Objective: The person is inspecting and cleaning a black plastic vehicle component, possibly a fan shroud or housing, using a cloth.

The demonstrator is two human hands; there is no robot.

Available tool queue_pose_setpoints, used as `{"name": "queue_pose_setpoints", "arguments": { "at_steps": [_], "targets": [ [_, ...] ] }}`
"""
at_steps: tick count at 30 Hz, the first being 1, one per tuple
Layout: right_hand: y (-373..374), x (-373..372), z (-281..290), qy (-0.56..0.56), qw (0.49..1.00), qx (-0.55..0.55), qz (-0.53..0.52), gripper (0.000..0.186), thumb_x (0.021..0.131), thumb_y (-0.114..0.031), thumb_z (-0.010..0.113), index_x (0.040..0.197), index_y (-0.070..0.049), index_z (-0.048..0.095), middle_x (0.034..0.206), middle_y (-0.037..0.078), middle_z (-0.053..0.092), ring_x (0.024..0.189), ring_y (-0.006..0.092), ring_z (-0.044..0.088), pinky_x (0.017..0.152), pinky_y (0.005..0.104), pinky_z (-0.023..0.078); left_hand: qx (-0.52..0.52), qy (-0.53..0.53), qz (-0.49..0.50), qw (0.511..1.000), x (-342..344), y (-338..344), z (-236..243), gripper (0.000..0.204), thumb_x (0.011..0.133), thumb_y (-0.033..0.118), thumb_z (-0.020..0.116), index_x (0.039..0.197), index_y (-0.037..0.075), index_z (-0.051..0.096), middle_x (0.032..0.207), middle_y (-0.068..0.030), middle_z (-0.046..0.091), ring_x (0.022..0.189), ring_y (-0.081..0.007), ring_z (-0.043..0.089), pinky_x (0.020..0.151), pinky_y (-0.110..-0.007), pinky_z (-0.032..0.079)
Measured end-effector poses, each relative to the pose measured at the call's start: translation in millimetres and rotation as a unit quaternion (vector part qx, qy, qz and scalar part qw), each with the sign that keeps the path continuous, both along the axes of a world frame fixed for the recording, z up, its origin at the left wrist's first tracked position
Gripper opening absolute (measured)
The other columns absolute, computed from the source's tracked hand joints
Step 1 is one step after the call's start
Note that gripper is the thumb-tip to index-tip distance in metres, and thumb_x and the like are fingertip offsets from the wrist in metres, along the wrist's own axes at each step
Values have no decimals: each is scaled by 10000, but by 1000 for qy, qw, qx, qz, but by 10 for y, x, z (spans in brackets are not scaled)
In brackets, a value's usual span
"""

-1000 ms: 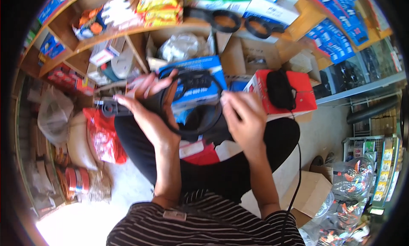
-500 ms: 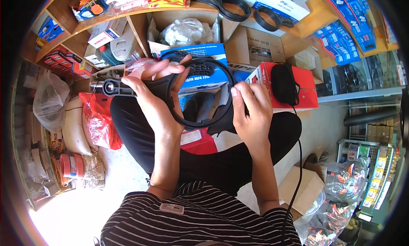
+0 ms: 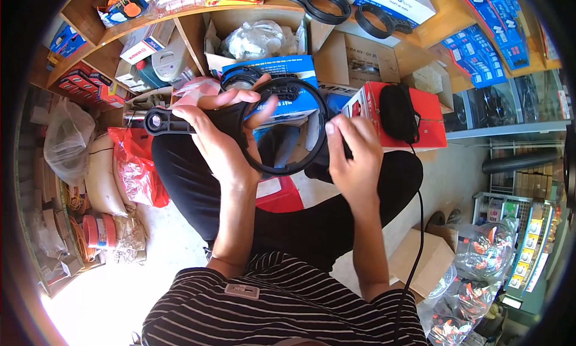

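A black plastic ring bracket (image 3: 283,171) with a flat arm is held up in front of me, its arm pointing left and ending in a small round eye. My left hand (image 3: 227,148) is closed round the joint between arm and ring, thumb along the arm and some fingers behind the ring. At the ring's right rim, my right hand (image 3: 359,157) pinches with thumb and forefinger, the other fingers curled. Behind the ring, a blue box (image 3: 298,70) carries more black plastic parts (image 3: 240,77), partly hidden by my left fingers.
A red box (image 3: 429,115) to the right bears a black pouch (image 3: 398,115) with a cable trailing down past my right arm. Similar black rings (image 3: 327,7) lie on the wooden shelf ahead. A red plastic bag (image 3: 137,172) and a sack (image 3: 107,178) stand at left.
The ring tilts slightly and my right fingertips have shifted a little at its rim. Both hands keep nearly the same place; the whole view has moved slightly.
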State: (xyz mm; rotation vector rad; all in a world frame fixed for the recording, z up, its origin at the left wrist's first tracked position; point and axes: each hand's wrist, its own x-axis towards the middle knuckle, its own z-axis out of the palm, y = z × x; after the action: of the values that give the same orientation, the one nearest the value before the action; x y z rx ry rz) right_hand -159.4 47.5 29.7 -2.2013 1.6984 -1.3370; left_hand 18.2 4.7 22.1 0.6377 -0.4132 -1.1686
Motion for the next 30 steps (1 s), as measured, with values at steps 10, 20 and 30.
{"name": "queue_pose_setpoints", "arguments": {
  "at_steps": [10,20,30],
  "targets": [
    [225,427,-264,-129,987,-29,-95,95,916,40,698,1002,42,660,823,126,612,730,277,595,642,368,474,19,2,17,1000,49,-73,-122,671,1037,685,243,1078,83,536,1024,-224,702,678,-268,736,246,-219,237],
    [388,880,-293,-140,987,2,-77,142,886,40,719,1013,34,657,842,122,618,724,292,578,644,379,462,54,15,76,996,53,-135,-196,746,1008,736,274,1115,69,592,1205,-320,671,559,-224,674,279,-224,276],
    [298,736,-330,-93,996,-2,-15,151,869,48,722,1000,20,653,828,109,604,710,289,557,632,401,451,18,-28,97,995,42,-87,-86,688,1030,700,264,1109,86,562,1093,-222,701,910,-345,755,265,-233,288]
  ]
}}
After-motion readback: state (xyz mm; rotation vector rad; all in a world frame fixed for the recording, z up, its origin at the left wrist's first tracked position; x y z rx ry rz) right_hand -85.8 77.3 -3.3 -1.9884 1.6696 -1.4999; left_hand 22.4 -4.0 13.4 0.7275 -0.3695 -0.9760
